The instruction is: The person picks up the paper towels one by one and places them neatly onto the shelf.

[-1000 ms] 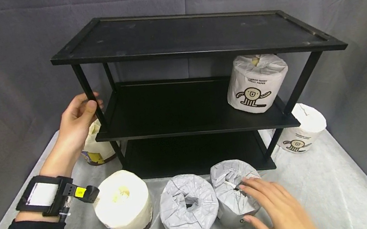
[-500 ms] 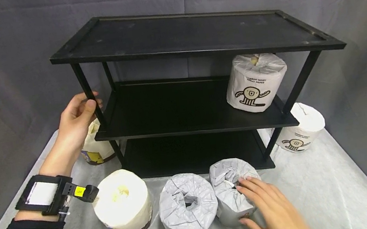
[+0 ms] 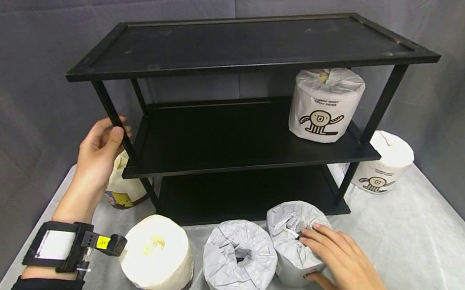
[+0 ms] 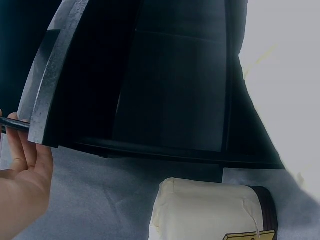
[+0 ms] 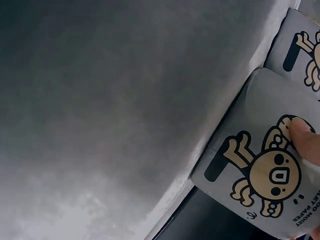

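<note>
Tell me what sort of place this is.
Probably a staged recording setup, not a real bathroom or shop. A grey fabric backdrop hangs behind a cloth-covered table, a small black three-tier shelf stands on it among wrapped toilet paper rolls, and a camera strap sits on the left wrist.

roll I hold: grey-wrapped toilet roll (image 3: 293,243), crinkled paper, cartoon print, upright, just in front of the black shelf rack (image 3: 246,54), right of its grey twin.
rack post I grip: thin, black, upright, front-left corner.

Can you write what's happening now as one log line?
left hand: grips black metal shelf post | right hand: grasps grey paper-wrapped toilet roll
</note>
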Available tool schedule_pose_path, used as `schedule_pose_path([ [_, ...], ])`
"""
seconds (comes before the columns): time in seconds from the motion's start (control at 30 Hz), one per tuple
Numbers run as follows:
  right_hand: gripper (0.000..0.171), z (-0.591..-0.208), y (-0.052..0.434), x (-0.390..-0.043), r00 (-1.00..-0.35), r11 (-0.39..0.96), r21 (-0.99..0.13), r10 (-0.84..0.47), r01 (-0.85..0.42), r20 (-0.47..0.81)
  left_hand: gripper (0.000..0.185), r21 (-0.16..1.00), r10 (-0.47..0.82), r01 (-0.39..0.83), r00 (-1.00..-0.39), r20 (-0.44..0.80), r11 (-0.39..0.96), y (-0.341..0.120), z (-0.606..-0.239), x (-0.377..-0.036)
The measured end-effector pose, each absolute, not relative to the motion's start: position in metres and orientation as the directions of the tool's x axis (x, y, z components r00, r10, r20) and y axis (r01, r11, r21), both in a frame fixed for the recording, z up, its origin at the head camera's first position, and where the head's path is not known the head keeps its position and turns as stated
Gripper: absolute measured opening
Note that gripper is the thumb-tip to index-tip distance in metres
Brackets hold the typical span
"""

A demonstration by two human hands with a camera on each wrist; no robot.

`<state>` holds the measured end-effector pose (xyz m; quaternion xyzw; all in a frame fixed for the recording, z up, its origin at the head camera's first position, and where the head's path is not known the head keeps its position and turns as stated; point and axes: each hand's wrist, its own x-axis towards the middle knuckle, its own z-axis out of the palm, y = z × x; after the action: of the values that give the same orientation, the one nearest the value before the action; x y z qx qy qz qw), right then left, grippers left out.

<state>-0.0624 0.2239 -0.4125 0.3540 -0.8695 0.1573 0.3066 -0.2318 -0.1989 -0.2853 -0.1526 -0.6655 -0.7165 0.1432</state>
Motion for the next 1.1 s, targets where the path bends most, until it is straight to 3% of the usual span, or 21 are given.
schedule_pose_path([
  [0.23, 0.048, -0.4112, 0.2231, -0.0654, -0.517, 0.688, -0.038, -0.507, -0.725, 0.689, 0.028, 0.911, -0.003, 0.407, -0.913, 0.407, -0.066, -0.1987, -0.2845, -0.2311],
  [0.43, 0.051, -0.411, 0.2219, -0.0683, -0.455, 0.659, -0.015, -0.502, -0.752, 0.736, 0.027, 0.912, -0.002, 0.406, -0.913, 0.407, -0.059, -0.199, -0.2847, -0.2317],
  [0.73, 0.04, -0.4115, 0.221, -0.0668, -0.48, 0.678, -0.028, -0.49, -0.734, 0.728, 0.024, 0.904, 0.008, 0.42, -0.907, 0.422, -0.081, -0.201, -0.2875, -0.2328],
  [1.1, 0.046, -0.4055, 0.2166, -0.0676, -0.413, 0.67, 0.02, -0.481, -0.742, 0.774, 0.03, 0.907, 0.0, 0.417, -0.909, 0.417, -0.062, -0.2, -0.2863, -0.2325],
])
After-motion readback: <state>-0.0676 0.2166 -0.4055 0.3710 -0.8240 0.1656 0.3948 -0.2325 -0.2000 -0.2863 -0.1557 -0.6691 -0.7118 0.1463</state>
